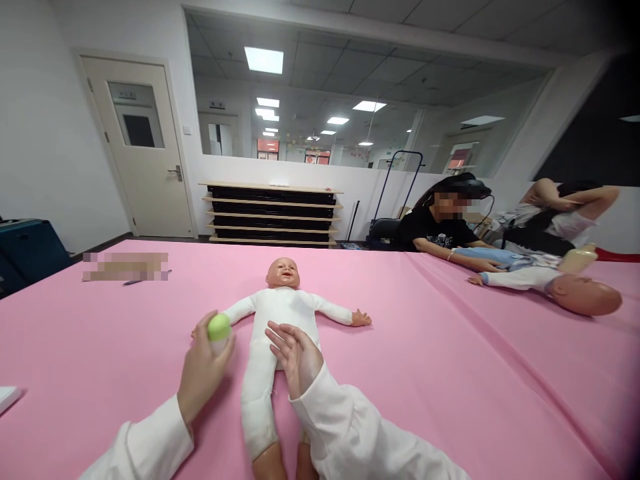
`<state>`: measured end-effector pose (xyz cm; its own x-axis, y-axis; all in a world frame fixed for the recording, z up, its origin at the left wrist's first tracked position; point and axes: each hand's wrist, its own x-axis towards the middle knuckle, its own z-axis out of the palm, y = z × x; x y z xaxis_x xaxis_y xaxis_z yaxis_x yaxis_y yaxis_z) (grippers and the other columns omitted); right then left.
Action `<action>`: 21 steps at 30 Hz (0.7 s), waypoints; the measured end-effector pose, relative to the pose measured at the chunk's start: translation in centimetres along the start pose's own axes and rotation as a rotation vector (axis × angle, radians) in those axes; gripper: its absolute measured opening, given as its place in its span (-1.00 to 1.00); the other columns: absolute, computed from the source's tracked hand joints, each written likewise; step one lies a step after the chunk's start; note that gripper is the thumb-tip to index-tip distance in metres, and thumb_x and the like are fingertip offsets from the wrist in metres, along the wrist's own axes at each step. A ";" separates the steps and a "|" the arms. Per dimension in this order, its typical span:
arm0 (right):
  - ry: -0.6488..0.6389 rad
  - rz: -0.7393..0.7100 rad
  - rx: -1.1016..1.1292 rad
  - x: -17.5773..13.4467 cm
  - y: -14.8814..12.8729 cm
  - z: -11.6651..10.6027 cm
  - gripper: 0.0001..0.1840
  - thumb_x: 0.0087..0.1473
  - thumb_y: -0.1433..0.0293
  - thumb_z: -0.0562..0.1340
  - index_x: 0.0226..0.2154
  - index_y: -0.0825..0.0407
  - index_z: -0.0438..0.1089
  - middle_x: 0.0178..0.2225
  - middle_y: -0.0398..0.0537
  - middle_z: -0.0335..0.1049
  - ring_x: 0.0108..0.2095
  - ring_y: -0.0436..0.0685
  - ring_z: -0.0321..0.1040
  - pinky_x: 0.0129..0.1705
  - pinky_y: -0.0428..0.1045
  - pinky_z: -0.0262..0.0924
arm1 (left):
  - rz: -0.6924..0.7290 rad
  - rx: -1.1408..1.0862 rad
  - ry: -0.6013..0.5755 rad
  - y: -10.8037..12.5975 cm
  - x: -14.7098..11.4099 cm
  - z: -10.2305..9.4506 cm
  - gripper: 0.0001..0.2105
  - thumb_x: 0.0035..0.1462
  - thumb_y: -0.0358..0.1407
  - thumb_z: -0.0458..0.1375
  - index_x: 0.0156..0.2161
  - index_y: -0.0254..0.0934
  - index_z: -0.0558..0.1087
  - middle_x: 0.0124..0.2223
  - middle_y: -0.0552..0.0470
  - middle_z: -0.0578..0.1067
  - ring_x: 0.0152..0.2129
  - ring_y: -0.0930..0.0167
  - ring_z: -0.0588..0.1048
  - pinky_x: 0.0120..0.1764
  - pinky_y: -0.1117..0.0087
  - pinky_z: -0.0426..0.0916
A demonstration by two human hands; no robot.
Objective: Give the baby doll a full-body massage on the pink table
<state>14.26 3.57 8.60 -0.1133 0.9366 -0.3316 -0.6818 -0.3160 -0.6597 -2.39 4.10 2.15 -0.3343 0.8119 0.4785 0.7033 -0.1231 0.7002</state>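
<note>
A baby doll [285, 310] with a white cloth body lies face up on the pink-covered table, arms spread and feet toward me. My left hand [203, 367] is closed around a small bottle [219, 327] with a lime-green rounded top and a whitish lower part, held beside the doll's right side. Most of the bottle is hidden by my fingers. Over the doll's lower belly is my right hand [297, 353], palm turned up and inward, fingers stretched out with nothing in them. Whether it touches the doll I cannot tell.
A co-worker [443, 220] sits at the far right, hands on another doll [550, 283] in blue and white clothes, near a yellowish bottle [577, 259]. Another person [555, 207] sits beyond. At left lie a blurred-out flat item [127, 265] and a white object's corner [7, 398].
</note>
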 end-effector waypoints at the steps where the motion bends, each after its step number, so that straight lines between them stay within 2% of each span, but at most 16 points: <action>1: -0.005 0.003 0.005 -0.1 -0.2 0.1 -0.86 -0.25 0.33 0.17 -0.53 0.06 0.27 -0.23 0.00 0.46 -0.19 0.11 0.40 -0.16 -0.06 0.12 | -0.114 -0.041 -0.018 -1.0 0.5 -0.1 -0.49 0.04 -0.08 0.04 0.08 -0.20 0.10 -0.03 -0.10 0.38 -0.21 0.26 0.45 -0.24 0.27 0.34; 3: -0.018 0.013 0.011 -0.3 -0.5 0.3 -0.86 -0.24 0.34 0.16 -0.52 0.07 0.27 -0.23 0.01 0.46 -0.19 0.11 0.40 -0.17 -0.06 0.12 | -0.271 -0.048 -0.031 -2.9 1.3 -0.3 -0.45 -0.01 -0.05 0.07 0.07 -0.20 0.08 -0.08 -0.07 0.39 -0.27 0.25 0.46 -0.28 0.27 0.35; 5: -0.027 0.017 0.016 -0.3 -0.6 0.4 -0.86 -0.22 0.34 0.15 -0.52 0.07 0.28 -0.24 0.01 0.46 -0.20 0.11 0.41 -0.19 -0.07 0.13 | -0.328 -0.023 0.003 -4.6 1.7 -0.3 -0.41 -0.04 -0.05 0.09 0.07 -0.22 0.06 -0.12 -0.08 0.39 -0.28 0.23 0.45 -0.29 0.26 0.34; 8: -0.019 0.031 0.018 -0.2 -0.4 0.3 -0.88 -0.20 0.36 0.15 -0.51 0.07 0.28 -0.25 0.01 0.47 -0.22 0.10 0.41 -0.21 -0.07 0.14 | -0.313 -0.037 0.068 -5.9 2.0 -0.2 -0.42 -0.03 -0.06 0.09 0.07 -0.23 0.04 -0.10 -0.10 0.36 -0.23 0.22 0.42 -0.25 0.26 0.33; 14: -0.039 0.085 0.011 -0.1 0.3 -0.1 -0.87 -0.21 0.37 0.15 -0.50 0.08 0.28 -0.27 0.02 0.47 -0.24 0.11 0.42 -0.20 -0.06 0.15 | -0.262 -0.050 0.129 -6.0 2.0 0.2 -0.43 -0.03 -0.12 0.09 0.08 -0.25 0.07 -0.03 -0.11 0.30 -0.13 0.23 0.37 -0.13 0.21 0.29; 17: -0.048 0.081 0.001 -0.2 0.4 -0.1 -0.86 -0.22 0.37 0.15 -0.49 0.08 0.28 -0.27 0.02 0.47 -0.24 0.11 0.42 -0.19 -0.05 0.14 | -0.154 0.058 0.222 -5.9 1.9 0.4 -0.46 -0.01 -0.16 0.08 0.07 -0.31 0.12 0.02 -0.18 0.27 -0.03 0.19 0.29 -0.03 0.14 0.21; 21: -0.050 0.076 -0.014 -0.3 0.3 -0.1 -0.86 -0.26 0.40 0.15 -0.49 0.08 0.26 -0.27 0.01 0.46 -0.25 0.11 0.42 -0.21 -0.05 0.14 | 0.126 0.158 0.352 -5.5 1.3 0.8 -0.54 0.05 -0.22 0.02 0.06 -0.35 0.15 0.04 -0.23 0.25 0.06 0.17 0.19 0.06 0.10 0.11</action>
<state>14.16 3.20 8.46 -0.2003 0.9161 -0.3474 -0.6597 -0.3883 -0.6435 -6.23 6.25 -1.53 -0.4142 0.5477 0.7270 0.8313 -0.0976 0.5472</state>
